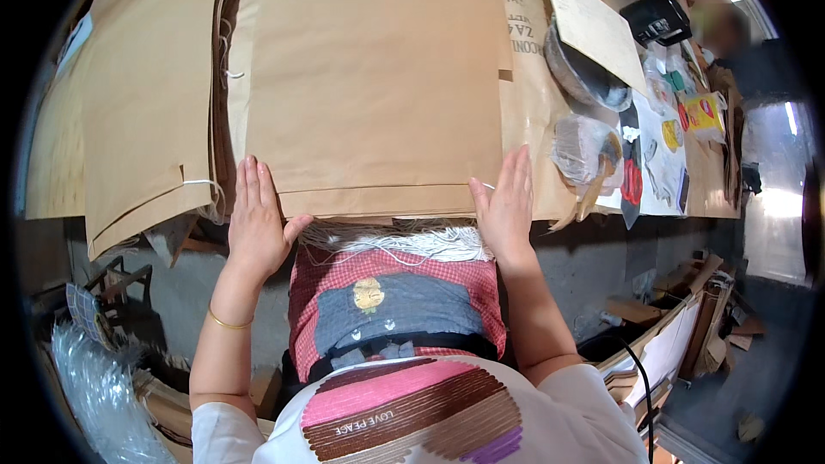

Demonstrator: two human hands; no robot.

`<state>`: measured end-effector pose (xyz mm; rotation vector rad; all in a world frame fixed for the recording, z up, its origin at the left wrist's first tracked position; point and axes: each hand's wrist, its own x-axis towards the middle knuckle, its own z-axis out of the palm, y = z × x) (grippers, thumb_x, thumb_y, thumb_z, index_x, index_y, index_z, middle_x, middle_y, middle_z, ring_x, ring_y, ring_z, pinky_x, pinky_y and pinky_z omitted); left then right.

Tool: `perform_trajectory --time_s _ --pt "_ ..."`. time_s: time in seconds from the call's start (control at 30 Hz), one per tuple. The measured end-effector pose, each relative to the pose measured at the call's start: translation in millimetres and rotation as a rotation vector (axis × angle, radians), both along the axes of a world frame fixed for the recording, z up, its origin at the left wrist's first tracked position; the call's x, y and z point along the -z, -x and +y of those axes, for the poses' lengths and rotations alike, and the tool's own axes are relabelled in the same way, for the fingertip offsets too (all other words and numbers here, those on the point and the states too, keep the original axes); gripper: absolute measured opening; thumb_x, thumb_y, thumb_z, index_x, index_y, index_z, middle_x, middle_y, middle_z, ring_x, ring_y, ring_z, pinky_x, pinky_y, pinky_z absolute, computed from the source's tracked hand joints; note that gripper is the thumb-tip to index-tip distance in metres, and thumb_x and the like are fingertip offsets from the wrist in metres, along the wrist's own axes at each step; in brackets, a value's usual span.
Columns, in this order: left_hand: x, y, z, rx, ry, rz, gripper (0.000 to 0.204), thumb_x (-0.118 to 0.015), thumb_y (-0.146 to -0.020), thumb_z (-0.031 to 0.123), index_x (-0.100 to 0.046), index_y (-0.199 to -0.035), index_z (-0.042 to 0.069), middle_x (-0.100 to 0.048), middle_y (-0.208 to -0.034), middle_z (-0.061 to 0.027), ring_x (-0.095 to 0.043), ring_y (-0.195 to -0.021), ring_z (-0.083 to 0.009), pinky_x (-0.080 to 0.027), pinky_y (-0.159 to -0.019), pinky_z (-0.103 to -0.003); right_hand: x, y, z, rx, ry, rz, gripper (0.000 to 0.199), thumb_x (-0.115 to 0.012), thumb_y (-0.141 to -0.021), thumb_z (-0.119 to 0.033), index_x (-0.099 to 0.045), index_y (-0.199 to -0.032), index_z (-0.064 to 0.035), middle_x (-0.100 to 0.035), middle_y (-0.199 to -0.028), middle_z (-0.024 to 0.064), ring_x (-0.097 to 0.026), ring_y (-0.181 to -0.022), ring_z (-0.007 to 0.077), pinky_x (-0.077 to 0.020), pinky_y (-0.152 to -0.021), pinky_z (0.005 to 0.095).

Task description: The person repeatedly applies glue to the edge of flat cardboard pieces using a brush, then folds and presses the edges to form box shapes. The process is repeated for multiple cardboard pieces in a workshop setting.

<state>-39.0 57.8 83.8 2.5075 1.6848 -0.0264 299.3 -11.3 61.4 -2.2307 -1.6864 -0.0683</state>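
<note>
A stack of large brown kraft paper bags [374, 77] lies on the table in front of me, a folded crease running along its near edge. My left hand [258, 219] rests against the stack's near left corner, fingers straight and thumb apart. At the near right corner my right hand [507, 210] does the same, its fingers stretched out along the side. Neither hand grips anything. A bundle of white strings [412, 243] hangs at the near edge, over my lap between the hands. A short bit of white string shows by my right thumb.
To the left lies a second pile of brown paper bags [150, 112] with white strings. On the right are a metal basin [571, 69] under a pale board [593, 26], a plastic-wrapped roll [584, 150], red-handled scissors [632, 180] and a yellow box [705, 116]. Another person [722, 30] is beyond.
</note>
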Motion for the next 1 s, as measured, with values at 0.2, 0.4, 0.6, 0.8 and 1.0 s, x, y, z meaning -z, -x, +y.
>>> perform_trajectory --time_s 0.2,0.4,0.6,0.8,1.0 --pt "6.3 0.7 1.6 -0.043 0.034 -0.101 0.095 -0.058 -0.084 0.053 -0.020 -0.139 -0.015 -0.016 -0.148 -0.0318 -0.013 -0.141 -0.0414 -0.016 -0.115 -0.042 -1.8 9.9 4.3 -0.085 -0.092 -0.067 0.050 -0.069 -0.077 -0.023 -0.055 -0.116 0.0040 -0.049 -0.131 0.0191 -0.047 -0.116 0.0359 -0.0389 -0.094 0.0461" --pt "-2.9 -7.4 0.8 -0.056 0.059 -0.063 0.089 -0.058 -0.087 0.044 -0.017 -0.141 -0.014 -0.013 -0.150 -0.0312 -0.010 -0.141 -0.0413 -0.015 -0.115 -0.043 -0.8 -2.1 11.5 0.006 -0.108 -0.099 0.049 -0.068 -0.076 -0.016 -0.054 -0.118 0.0053 -0.055 -0.124 0.0162 -0.050 -0.111 0.0326 -0.0421 -0.091 0.0425" --pt "13.2 4.4 -0.1 -0.050 -0.018 -0.268 0.086 -0.061 -0.086 0.043 -0.023 -0.139 -0.014 -0.019 -0.147 -0.0316 -0.016 -0.139 -0.0432 -0.017 -0.114 -0.044 -6.8 -8.0 2.8 -0.036 -0.076 0.634 0.045 -0.058 -0.083 -0.004 -0.049 -0.127 0.0021 -0.054 -0.126 0.0152 -0.053 -0.114 0.0297 -0.0456 -0.090 0.0375" --pt "-15.1 16.7 -27.8 -0.592 0.484 -1.536 0.031 -0.059 -0.093 0.018 -0.053 -0.115 -0.002 -0.062 -0.101 -0.0074 -0.061 -0.085 -0.0118 -0.051 -0.078 -0.028 -79.5 -63.0 -27.6 -0.099 0.025 1.697 0.043 -0.053 -0.085 0.001 -0.047 -0.127 0.0027 -0.062 -0.113 0.0102 -0.062 -0.087 0.0125 -0.0499 -0.065 0.0257" --pt "-35.3 19.7 -24.3 0.037 -0.420 -0.645 0.013 -0.062 -0.083 0.008 -0.055 -0.073 0.003 -0.049 -0.057 -0.0124 -0.051 -0.049 -0.0269 -0.040 -0.046 -0.040 -9.0 -23.7 -4.3 -0.187 -0.248 0.453 0.023 -0.053 -0.092 -0.008 -0.059 -0.111 0.0039 -0.066 -0.086 0.0100 -0.062 -0.077 0.0149 -0.0485 -0.067 0.0278"
